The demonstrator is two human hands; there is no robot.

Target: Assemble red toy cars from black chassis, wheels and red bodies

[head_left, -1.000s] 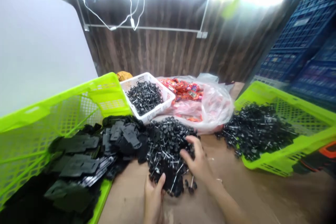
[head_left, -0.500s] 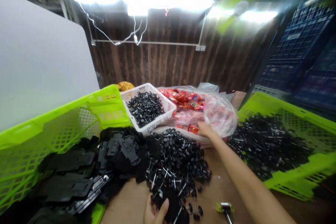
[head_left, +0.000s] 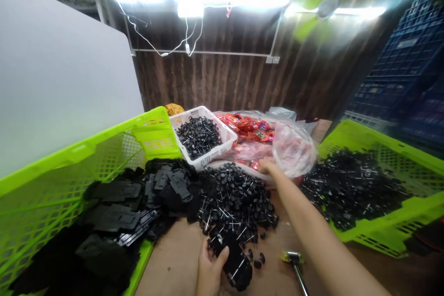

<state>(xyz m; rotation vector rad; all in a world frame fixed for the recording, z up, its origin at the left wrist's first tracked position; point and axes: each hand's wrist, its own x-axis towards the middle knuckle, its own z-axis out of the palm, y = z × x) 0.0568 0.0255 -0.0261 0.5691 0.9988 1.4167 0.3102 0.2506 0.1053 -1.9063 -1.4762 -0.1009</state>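
Note:
My left hand (head_left: 210,266) is closed on a black plastic toy-car chassis (head_left: 234,259), low in the middle of the view. A metal axle lies across its near end, with dark wheels about it. My right arm stretches forward, and my right hand (head_left: 267,166) is at the front edge of a clear plastic bag (head_left: 294,148) of shiny red toy-car bodies (head_left: 243,127). A red piece (head_left: 255,165) shows beside its fingers, which are blurred and partly hidden. Between the hands lies a heap of black wheels on metal axles (head_left: 236,194).
A green crate (head_left: 161,141) with black chassis plates (head_left: 116,217) stands left, another green crate (head_left: 367,240) with black wheel parts right. Behind is a white basket (head_left: 222,145) of wheels. A hammer (head_left: 296,268) lies on the brown tabletop (head_left: 166,263). A fan (head_left: 328,7) hangs above.
The whole view has shifted a little to the right. My right hand has moved slightly left along the bag's edge. My left hand still holds the chassis, which now shows more fully.

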